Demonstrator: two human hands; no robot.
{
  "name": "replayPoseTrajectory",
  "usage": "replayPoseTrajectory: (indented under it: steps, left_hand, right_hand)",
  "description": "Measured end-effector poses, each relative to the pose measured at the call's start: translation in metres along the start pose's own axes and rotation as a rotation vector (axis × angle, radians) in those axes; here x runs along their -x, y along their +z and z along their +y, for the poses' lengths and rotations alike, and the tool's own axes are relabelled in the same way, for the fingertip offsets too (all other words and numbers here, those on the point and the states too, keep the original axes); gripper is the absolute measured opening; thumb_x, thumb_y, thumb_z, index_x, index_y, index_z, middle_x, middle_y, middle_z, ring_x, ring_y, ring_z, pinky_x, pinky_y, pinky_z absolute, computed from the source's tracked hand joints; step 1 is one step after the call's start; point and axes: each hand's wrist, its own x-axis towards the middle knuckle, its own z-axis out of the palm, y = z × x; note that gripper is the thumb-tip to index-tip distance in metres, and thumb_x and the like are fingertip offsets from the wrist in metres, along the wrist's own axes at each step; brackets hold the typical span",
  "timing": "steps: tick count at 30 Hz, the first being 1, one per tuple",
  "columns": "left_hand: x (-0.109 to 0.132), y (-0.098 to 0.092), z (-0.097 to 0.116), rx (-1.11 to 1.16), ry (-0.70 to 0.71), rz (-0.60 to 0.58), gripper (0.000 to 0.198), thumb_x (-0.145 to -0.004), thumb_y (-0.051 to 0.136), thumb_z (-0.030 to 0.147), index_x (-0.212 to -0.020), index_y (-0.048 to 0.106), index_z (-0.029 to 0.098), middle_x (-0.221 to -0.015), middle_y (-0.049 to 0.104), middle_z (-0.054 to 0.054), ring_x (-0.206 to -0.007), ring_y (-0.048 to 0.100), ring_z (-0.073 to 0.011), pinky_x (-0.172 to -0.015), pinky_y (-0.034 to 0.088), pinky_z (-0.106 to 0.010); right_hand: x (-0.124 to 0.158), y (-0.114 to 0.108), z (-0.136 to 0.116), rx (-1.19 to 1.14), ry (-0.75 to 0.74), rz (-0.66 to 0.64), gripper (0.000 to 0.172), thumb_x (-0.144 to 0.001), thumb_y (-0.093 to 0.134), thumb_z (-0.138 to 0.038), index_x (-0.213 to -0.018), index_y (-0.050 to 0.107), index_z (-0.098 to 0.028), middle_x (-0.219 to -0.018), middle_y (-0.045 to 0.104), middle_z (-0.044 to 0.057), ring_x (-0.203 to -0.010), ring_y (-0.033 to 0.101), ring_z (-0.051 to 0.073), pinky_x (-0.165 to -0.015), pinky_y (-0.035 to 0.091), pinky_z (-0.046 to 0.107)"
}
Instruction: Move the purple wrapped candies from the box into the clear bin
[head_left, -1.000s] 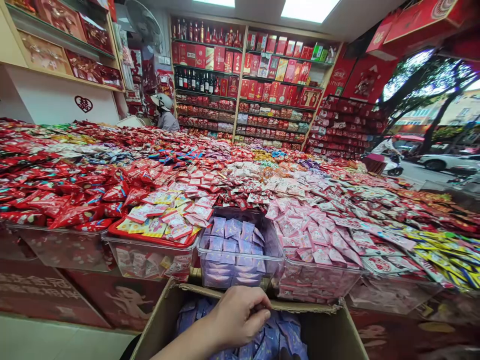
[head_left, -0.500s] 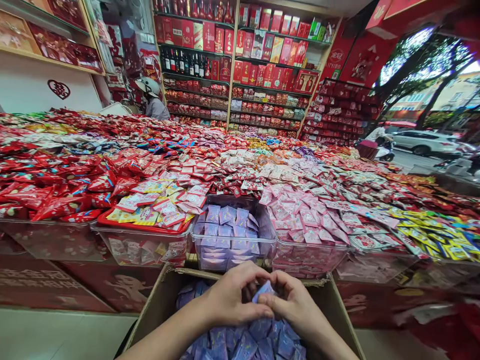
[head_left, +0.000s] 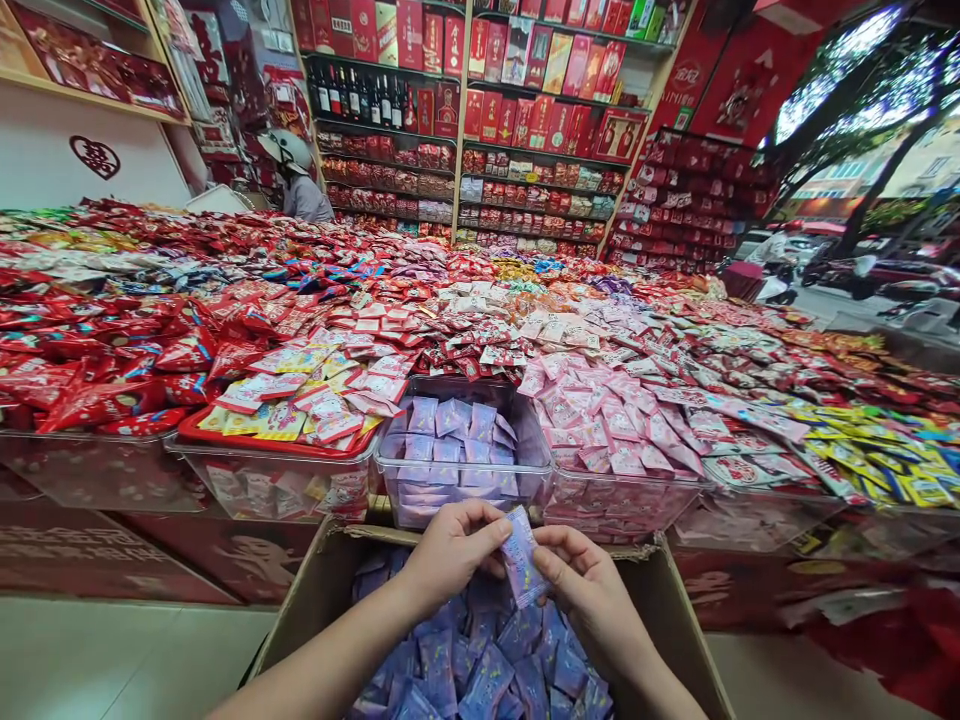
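Note:
Between my two hands is a small purple candy packet (head_left: 523, 560), held upright and slightly tilted, its printed face toward me. My left hand (head_left: 461, 548) pinches its left edge between thumb and fingers. On the opposite edge, my right hand (head_left: 581, 575) grips it the same way. Both hands are above an open cardboard box (head_left: 679, 610) holding many more purple packets (head_left: 480, 670). Just beyond the box, a clear plastic bin (head_left: 461, 475) contains similar purple packets (head_left: 448, 450) stacked in rows.
A bin of pink packets (head_left: 615, 430) stands right of the purple one. To its left is a bin with a red tray of yellow and pink packets (head_left: 315, 400). Red packets (head_left: 112, 380) lie farther left. Behind are shelves (head_left: 461, 130) and a person in a helmet (head_left: 296, 175).
The packet, mostly covered by my fingers before, now shows its whole face. My hands have drawn slightly apart to its two edges. The view has tipped slightly downward.

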Motion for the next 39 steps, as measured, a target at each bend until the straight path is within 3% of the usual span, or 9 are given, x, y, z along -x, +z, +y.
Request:
replayPoseTrajectory:
  steps: [5, 11, 16, 18, 21, 26, 30, 35, 39]
  left_hand:
    - [-0.002, -0.001, -0.005, 0.025, -0.003, 0.001, 0.034, -0.064, 0.064, 0.043, -0.069, 0.053, 0.012, -0.06, 0.055, 0.002, -0.052, 0.053, -0.0091, -0.051, 0.047, -0.023]
    - [0.001, 0.001, -0.003, -0.011, 0.018, -0.02, 0.035, -0.064, 0.065, 0.044, -0.073, 0.056, 0.012, -0.063, 0.056, 0.001, -0.054, 0.055, -0.0098, -0.052, 0.045, -0.022]
    - [0.009, 0.003, 0.005, 0.165, -0.231, -0.222, 0.045, -0.075, 0.042, 0.057, -0.093, 0.051, 0.016, -0.083, 0.059, -0.005, -0.057, 0.061, -0.0146, -0.053, 0.045, -0.027]
    - [0.011, 0.005, 0.007, 0.26, -0.247, -0.219, 0.036, -0.073, 0.054, 0.047, -0.092, 0.051, 0.017, -0.086, 0.058, -0.004, -0.063, 0.061, -0.0137, -0.057, 0.044, -0.025]
    - [0.011, 0.007, 0.007, 0.27, -0.087, -0.106, 0.035, -0.061, 0.072, 0.021, -0.089, 0.052, 0.015, -0.09, 0.057, -0.002, -0.074, 0.058, -0.0105, -0.065, 0.042, -0.021]
    - [0.009, 0.01, 0.005, 0.212, 0.072, -0.086, 0.041, -0.065, 0.068, 0.016, -0.099, 0.045, 0.017, -0.103, 0.053, -0.005, -0.069, 0.058, -0.0083, -0.065, 0.042, -0.022]
    - [0.009, 0.011, 0.003, 0.188, 0.097, -0.069, 0.043, -0.067, 0.065, 0.012, -0.103, 0.042, 0.018, -0.103, 0.052, -0.005, -0.072, 0.058, -0.0085, -0.066, 0.042, -0.022]
    - [0.008, 0.009, 0.0, 0.13, 0.087, -0.076, 0.054, -0.066, 0.064, 0.011, -0.111, 0.036, 0.019, -0.081, 0.055, 0.001, -0.07, 0.057, -0.01, -0.066, 0.041, -0.023]
    - [0.007, 0.008, -0.003, 0.091, 0.084, -0.123, 0.027, -0.067, 0.064, 0.015, -0.09, 0.049, 0.013, -0.083, 0.059, -0.004, -0.077, 0.057, -0.0142, -0.072, 0.042, -0.027]
  right_hand:
    - [0.002, -0.003, -0.002, 0.119, -0.043, -0.033, 0.024, -0.063, 0.068, -0.033, -0.077, 0.062, -0.015, -0.068, 0.064, 0.003, -0.059, 0.054, 0.013, -0.051, 0.044, 0.023]
    - [0.005, -0.008, -0.001, 0.263, -0.156, -0.094, 0.025, -0.073, 0.059, -0.032, -0.095, 0.059, -0.018, -0.088, 0.065, 0.007, -0.084, 0.058, 0.021, -0.076, 0.045, 0.034]
    - [0.008, -0.014, 0.002, 0.529, -0.476, -0.011, 0.017, -0.078, 0.053, -0.02, -0.093, 0.059, -0.024, -0.09, 0.061, 0.005, -0.086, 0.055, 0.02, -0.077, 0.043, 0.034]
    - [0.008, -0.014, 0.003, 0.61, -0.638, -0.02, 0.02, -0.077, 0.052, -0.014, -0.092, 0.059, -0.026, -0.092, 0.06, 0.005, -0.091, 0.053, 0.02, -0.08, 0.042, 0.036]
    - [0.01, -0.013, 0.003, 0.691, -0.737, 0.007, 0.025, -0.076, 0.05, -0.01, -0.093, 0.058, -0.026, -0.108, 0.054, 0.007, -0.104, 0.046, 0.022, -0.088, 0.037, 0.04]
    - [0.012, -0.011, 0.005, 0.538, -0.574, 0.16, 0.019, -0.08, 0.048, -0.018, -0.096, 0.056, -0.024, -0.113, 0.051, 0.008, -0.11, 0.044, 0.022, -0.09, 0.039, 0.037]
    - [0.011, -0.01, 0.01, 0.393, -0.474, 0.079, 0.021, -0.076, 0.054, -0.023, -0.097, 0.055, -0.022, -0.117, 0.047, 0.011, -0.102, 0.051, 0.023, -0.08, 0.047, 0.033]
    - [0.009, -0.01, 0.02, 0.378, -0.45, 0.045, 0.02, -0.075, 0.056, -0.023, -0.095, 0.056, -0.02, -0.109, 0.051, 0.012, -0.093, 0.055, 0.022, -0.076, 0.049, 0.032]
    - [0.009, -0.007, 0.02, 0.314, -0.397, 0.011, 0.024, -0.074, 0.058, -0.026, -0.098, 0.053, -0.021, -0.093, 0.06, 0.008, -0.079, 0.059, 0.018, -0.073, 0.05, 0.03]
